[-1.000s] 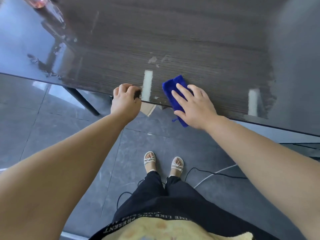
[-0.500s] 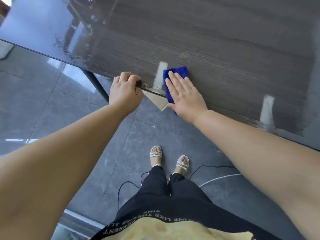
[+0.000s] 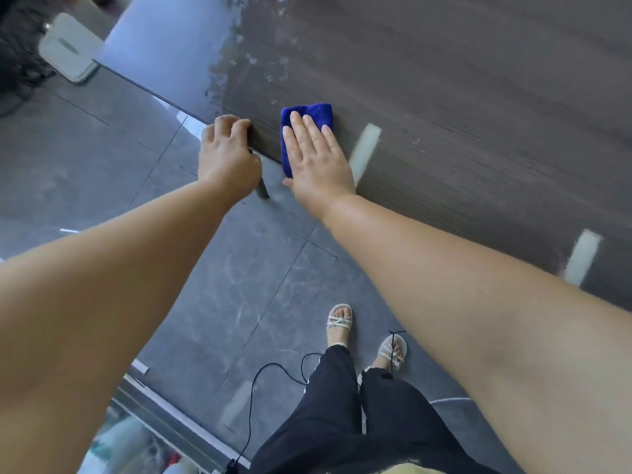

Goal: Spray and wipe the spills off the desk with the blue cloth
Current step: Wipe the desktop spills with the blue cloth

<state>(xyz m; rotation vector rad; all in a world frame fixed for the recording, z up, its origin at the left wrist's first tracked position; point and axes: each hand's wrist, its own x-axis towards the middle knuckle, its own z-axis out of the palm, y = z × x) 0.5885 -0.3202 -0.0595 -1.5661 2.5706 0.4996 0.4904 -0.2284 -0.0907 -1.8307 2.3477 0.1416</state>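
Observation:
A folded blue cloth [image 3: 318, 114] lies on the dark wood-grain desk [image 3: 461, 97] right at its near edge. My right hand [image 3: 316, 155] lies flat on the cloth, fingers together, pressing it onto the desk top. My left hand [image 3: 227, 152] grips the desk's front edge just left of the cloth, fingers curled over the rim. Wet smears and droplets [image 3: 239, 59] mark the desk's surface beyond and left of the cloth. No spray bottle is in view.
A black desk leg [image 3: 262, 189] stands below my left hand. A white flat object [image 3: 70, 47] lies at the far left. A thin black cable [image 3: 260, 381] runs across the grey tiled floor near my sandalled feet [image 3: 362, 333]. Pale light streaks [image 3: 366, 148] reflect on the desk.
My right hand has slid the blue cloth leftward along the desk's front edge, towards the wet area. My left hand has shifted left along the rim, and the view has swung left.

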